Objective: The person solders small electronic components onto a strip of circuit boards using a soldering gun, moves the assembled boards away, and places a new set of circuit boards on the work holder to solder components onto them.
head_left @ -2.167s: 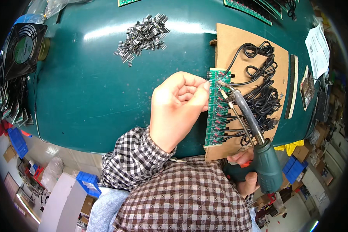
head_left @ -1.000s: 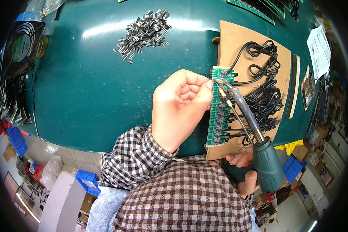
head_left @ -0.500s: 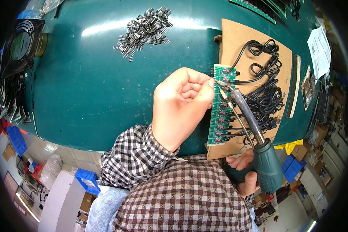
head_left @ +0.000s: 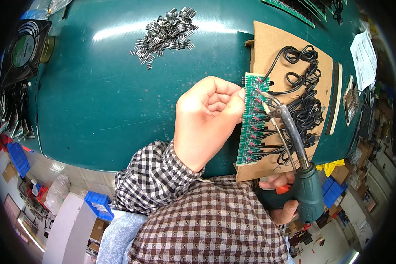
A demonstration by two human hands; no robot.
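My left hand (head_left: 207, 119) is closed in a pinch at the left edge of a green circuit board strip (head_left: 242, 154). Whatever its fingertips hold is hidden. A small black pin header (head_left: 243, 81) sticks out of that edge just above the fingers. My right hand (head_left: 286, 212) grips the dark green handle of a soldering gun (head_left: 309, 193) with a thin solder feed tube beside its barrel. The gun's tip (head_left: 262, 93) hovers over or touches the upper part of the strip; I cannot tell which. Red and black wires join the strip to bundled black cables (head_left: 306, 110).
The strip and cables lie on a brown cardboard sheet (head_left: 268, 35). A pile of black pin headers (head_left: 165, 35) sits on the green table (head_left: 97, 110). A fan (head_left: 26, 50) stands at the left. More circuit boards (head_left: 290, 12) lie at the far right, near a white paper (head_left: 363, 59).
The soldering gun has shifted right, drawing its tip away from the strip's left edge and my left fingertips. A red-orange trigger now shows by my right fingers. My left hand has barely moved.
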